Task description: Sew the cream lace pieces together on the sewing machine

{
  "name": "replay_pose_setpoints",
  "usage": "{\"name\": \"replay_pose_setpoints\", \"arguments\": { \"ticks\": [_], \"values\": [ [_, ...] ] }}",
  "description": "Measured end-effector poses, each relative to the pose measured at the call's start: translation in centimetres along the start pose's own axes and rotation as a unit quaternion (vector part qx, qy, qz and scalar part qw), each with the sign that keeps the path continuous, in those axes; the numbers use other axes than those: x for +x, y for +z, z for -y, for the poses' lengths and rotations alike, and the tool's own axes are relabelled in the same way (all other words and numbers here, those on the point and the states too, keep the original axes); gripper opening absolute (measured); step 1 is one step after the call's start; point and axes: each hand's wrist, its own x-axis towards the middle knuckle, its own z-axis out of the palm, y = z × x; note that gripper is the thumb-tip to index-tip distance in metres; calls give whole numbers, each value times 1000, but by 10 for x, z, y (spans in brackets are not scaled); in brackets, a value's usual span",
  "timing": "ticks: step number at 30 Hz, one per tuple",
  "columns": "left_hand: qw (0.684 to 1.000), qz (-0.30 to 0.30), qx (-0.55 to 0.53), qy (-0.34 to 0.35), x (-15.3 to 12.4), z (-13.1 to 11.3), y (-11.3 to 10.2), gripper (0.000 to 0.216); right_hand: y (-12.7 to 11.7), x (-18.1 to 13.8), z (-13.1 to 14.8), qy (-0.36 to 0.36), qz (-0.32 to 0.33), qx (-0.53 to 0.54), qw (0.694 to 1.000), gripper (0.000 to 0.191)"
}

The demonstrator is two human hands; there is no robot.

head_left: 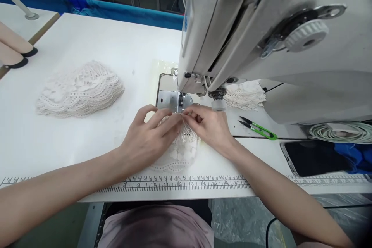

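Right hand point(212, 128) pinches the far edge of a white lace piece point(180, 157) between thumb and forefinger, while the left hand point(148, 135) lies across the lace from the other side, its fingers bent and their tips close to the right hand's — its thumb is hidden, so I cannot tell whether it grips too. That lace piece lies on the worktop point(136, 46), just in front of the metal needle plate point(168, 100), with its scalloped border turned toward the person. Above the plate stands the head of a white sewing machine point(209, 19). Nearer the person, a printed ruler strip point(174, 183) runs along the front edge. Well off to the left rests a lace pile point(81, 91), its layered edges showing; a smaller lace bundle point(245, 96) sits to the right, partly behind the machine. Green-handled snips point(258, 128) lie near the right wrist, blades pointing left. Farther right are a phone point(314, 157) with a dark screen, a coil of pale tape point(343, 131) and a blue cloth point(356, 157) — the cloth partly over the phone's end.
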Motion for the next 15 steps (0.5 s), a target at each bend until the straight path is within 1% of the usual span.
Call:
{"name": "replay_pose_setpoints", "arguments": {
  "ticks": [3, 4, 6, 7, 9, 11, 13, 15],
  "values": [
    [999, 35, 3, 14, -3, -5, -3, 27, 0, 2, -3, -2, -4, -5, 1000, 16],
    [999, 45, -3, 13, -4, -5, -4, 30, 0, 2, -4, -11, -14, -26, 1000, 17],
    [998, 53, -20, 9, -3, -4, -3, 32, -3, 0, -5, -38, -51, -108, 992, 21],
    [998, 52, -30, 5, -2, -3, -3, 32, -5, -2, -6, -59, -72, -161, 983, 23],
    [997, 49, -54, -5, 0, 2, 0, 30, -9, -7, -5, -117, -112, -255, 953, 23],
    [996, 50, -75, -14, 3, 6, 3, 30, -12, -12, -3, -171, -136, -294, 931, 21],
    [995, 55, -85, -19, 4, 9, 5, 30, -12, -14, -1, -191, -132, -296, 926, 22],
    [995, 58, -79, -20, 5, 10, 6, 30, -9, -15, 0, -183, -103, -296, 932, 25]
  ]
}}
